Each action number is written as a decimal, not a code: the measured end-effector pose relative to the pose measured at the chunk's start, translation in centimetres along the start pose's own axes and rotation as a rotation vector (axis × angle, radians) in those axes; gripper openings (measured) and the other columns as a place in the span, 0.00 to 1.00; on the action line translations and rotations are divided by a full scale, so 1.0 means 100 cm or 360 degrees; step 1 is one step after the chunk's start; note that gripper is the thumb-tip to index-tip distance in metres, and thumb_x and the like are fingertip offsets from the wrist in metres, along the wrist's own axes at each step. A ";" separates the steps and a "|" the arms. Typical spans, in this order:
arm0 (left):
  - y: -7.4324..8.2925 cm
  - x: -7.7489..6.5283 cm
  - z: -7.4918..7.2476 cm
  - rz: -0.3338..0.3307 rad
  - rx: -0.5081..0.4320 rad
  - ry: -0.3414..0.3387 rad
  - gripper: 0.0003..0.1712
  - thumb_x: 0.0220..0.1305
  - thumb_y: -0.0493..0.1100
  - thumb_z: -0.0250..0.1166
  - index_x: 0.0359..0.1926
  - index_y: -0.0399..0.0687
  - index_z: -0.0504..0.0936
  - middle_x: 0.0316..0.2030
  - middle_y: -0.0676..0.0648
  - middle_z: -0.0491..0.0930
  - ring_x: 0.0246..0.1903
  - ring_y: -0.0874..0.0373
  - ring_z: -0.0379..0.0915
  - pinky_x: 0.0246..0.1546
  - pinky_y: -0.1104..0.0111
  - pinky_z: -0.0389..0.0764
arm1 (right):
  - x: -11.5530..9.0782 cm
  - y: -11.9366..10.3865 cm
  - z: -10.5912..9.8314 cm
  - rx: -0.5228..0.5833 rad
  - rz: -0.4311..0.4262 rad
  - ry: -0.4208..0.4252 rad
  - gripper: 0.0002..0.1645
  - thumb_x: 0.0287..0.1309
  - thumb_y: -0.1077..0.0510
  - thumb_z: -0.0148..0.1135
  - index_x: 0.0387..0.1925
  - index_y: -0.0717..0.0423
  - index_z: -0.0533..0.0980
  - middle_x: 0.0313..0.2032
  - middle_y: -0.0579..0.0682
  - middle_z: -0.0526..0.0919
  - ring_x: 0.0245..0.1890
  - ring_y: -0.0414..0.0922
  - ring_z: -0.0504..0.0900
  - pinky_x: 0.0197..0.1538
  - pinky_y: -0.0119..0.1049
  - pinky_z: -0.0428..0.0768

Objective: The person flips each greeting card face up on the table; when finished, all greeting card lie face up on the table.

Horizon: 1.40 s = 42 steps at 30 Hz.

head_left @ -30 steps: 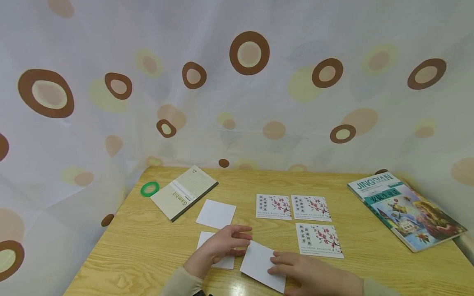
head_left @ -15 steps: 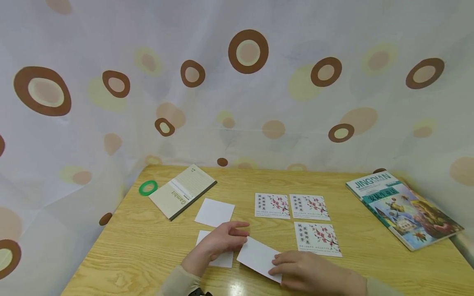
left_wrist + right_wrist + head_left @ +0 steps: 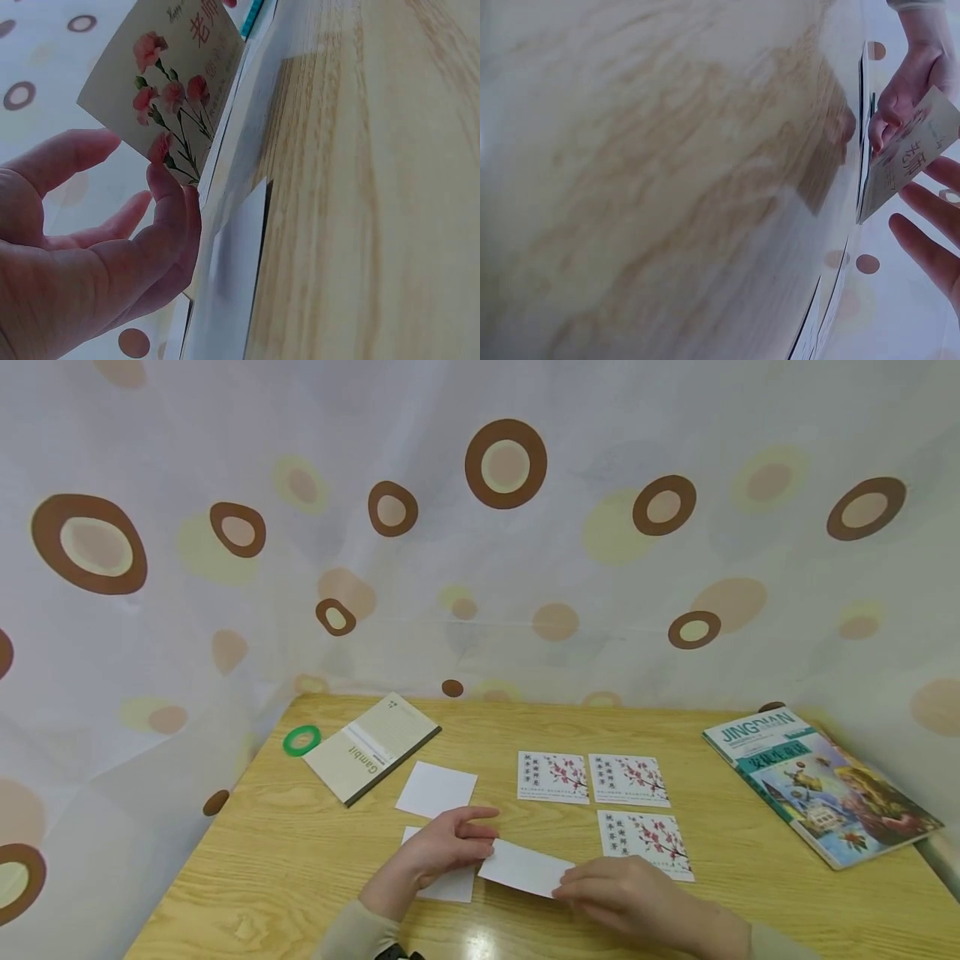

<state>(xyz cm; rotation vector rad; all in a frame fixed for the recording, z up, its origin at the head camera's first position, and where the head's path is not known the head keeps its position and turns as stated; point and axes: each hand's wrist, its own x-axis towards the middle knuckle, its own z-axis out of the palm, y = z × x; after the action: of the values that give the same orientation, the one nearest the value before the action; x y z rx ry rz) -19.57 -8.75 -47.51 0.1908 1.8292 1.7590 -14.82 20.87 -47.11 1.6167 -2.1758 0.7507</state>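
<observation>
A card [image 3: 525, 870], blank white on top, is tilted above the table between my two hands. Its other face, in the left wrist view, shows pink carnations and red characters [image 3: 176, 90]. My left hand [image 3: 438, 852] pinches the card's left corner, with the index finger stretched out beyond it. At the right end, my right hand [image 3: 633, 893] holds the card by its edge with the fingertips; the thumb's contact is hard to see. Partly beneath my left forearm lies a blank card [image 3: 453, 887], with another blank card [image 3: 437, 789] behind it.
Three plum-blossom cards [image 3: 647, 843] lie right of centre. A notebook [image 3: 372, 749] and a green tape ring [image 3: 302, 741] lie at the back left. A magazine [image 3: 825, 789] lies on the right. A patterned sheet [image 3: 555, 552] hangs behind the wooden table [image 3: 255, 860].
The card has gone from nearly flat to steeply tilted, its near edge rising with my right hand. My left hand has stayed at its left corner, shifting slightly left.
</observation>
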 end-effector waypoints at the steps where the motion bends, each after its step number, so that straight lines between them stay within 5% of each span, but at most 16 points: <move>1: 0.000 0.000 0.000 0.0003 -0.0007 0.0000 0.36 0.62 0.31 0.65 0.70 0.34 0.65 0.58 0.31 0.77 0.46 0.59 0.79 0.46 0.71 0.82 | -0.001 0.000 0.000 0.0001 0.0018 0.0009 0.12 0.70 0.56 0.57 0.50 0.49 0.82 0.46 0.42 0.87 0.45 0.38 0.86 0.51 0.24 0.81; 12: 0.002 0.000 0.000 0.0021 -0.0067 -0.0004 0.34 0.64 0.32 0.64 0.70 0.34 0.65 0.59 0.30 0.76 0.48 0.58 0.79 0.46 0.72 0.81 | -0.004 0.004 -0.001 0.0109 0.0189 0.0122 0.12 0.69 0.60 0.58 0.49 0.54 0.83 0.43 0.45 0.89 0.42 0.37 0.87 0.48 0.20 0.80; 19: 0.001 0.000 -0.001 0.0044 -0.0093 -0.0042 0.32 0.67 0.35 0.62 0.70 0.33 0.65 0.59 0.30 0.76 0.47 0.62 0.79 0.49 0.71 0.80 | -0.006 0.007 0.000 0.0133 0.0196 0.0196 0.17 0.57 0.70 0.66 0.48 0.58 0.83 0.41 0.50 0.89 0.39 0.40 0.88 0.46 0.18 0.80; 27: -0.001 0.003 0.000 0.0076 -0.0116 -0.0104 0.26 0.72 0.38 0.58 0.67 0.30 0.68 0.57 0.32 0.79 0.49 0.61 0.80 0.55 0.69 0.78 | -0.005 0.010 0.000 0.0150 0.0264 0.0325 0.11 0.67 0.64 0.59 0.48 0.58 0.83 0.40 0.52 0.90 0.39 0.41 0.89 0.43 0.19 0.81; 35: -0.004 0.005 0.000 0.0098 -0.0122 -0.0100 0.20 0.74 0.38 0.55 0.59 0.27 0.76 0.54 0.37 0.81 0.53 0.56 0.79 0.62 0.65 0.75 | -0.006 0.012 0.000 0.0172 0.0331 0.0400 0.27 0.42 0.82 0.67 0.46 0.61 0.83 0.39 0.56 0.89 0.38 0.41 0.89 0.38 0.20 0.82; 42: -0.004 0.004 0.000 0.0098 -0.0072 -0.0088 0.20 0.73 0.39 0.56 0.57 0.26 0.77 0.49 0.46 0.83 0.50 0.60 0.79 0.59 0.66 0.77 | -0.003 0.007 -0.003 0.0154 0.0556 0.0383 0.25 0.45 0.79 0.68 0.45 0.58 0.84 0.38 0.54 0.90 0.35 0.36 0.88 0.35 0.19 0.81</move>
<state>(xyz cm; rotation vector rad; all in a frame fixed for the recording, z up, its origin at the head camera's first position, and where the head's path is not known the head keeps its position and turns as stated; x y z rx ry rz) -19.85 -8.61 -47.99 0.2782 1.7597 1.8175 -15.42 21.45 -47.26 1.1256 -2.2948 1.1026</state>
